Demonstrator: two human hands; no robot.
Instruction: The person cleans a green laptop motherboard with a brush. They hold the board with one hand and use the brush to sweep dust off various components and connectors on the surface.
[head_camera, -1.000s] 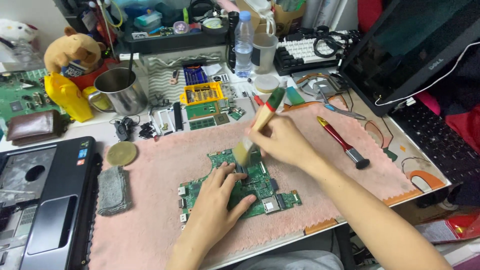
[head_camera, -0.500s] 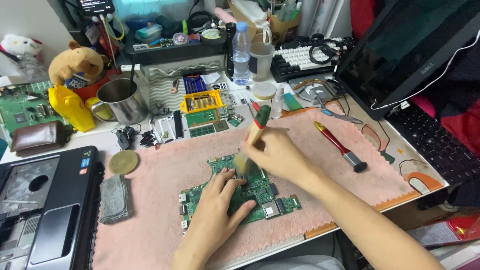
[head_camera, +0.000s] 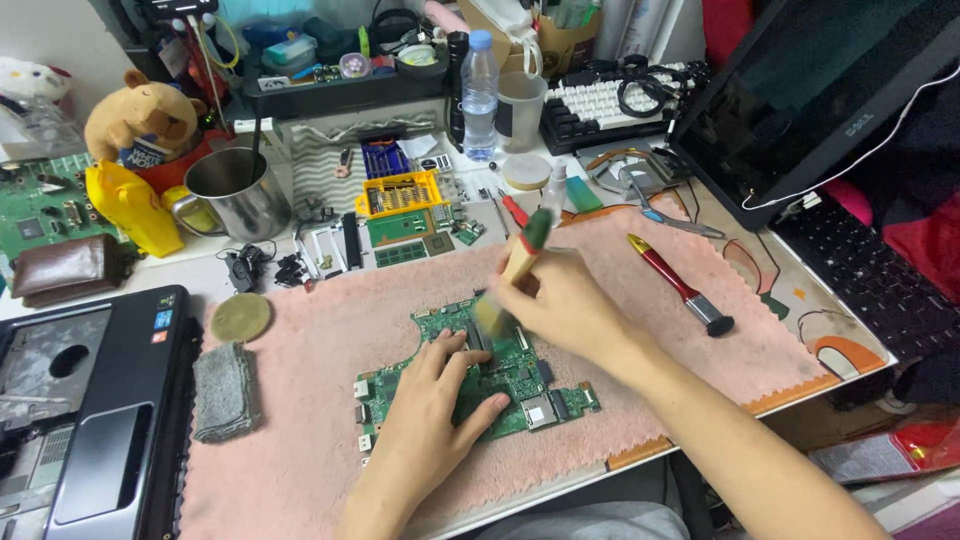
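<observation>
Cluttered table (head_camera: 250, 290), pink mat: left hand (head_camera: 435, 410) flat, pinning green circuit board (head_camera: 470, 375); right hand (head_camera: 560, 305) above it, grip closed around brush (head_camera: 510, 275); light, even strokes advisable

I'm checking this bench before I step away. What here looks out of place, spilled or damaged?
Nothing looks spilled or broken. The left hand presses flat on the green circuit board, which lies on the pink cloth, while the right hand holds a brush to it. The back of the desk is crowded but in order.
</observation>
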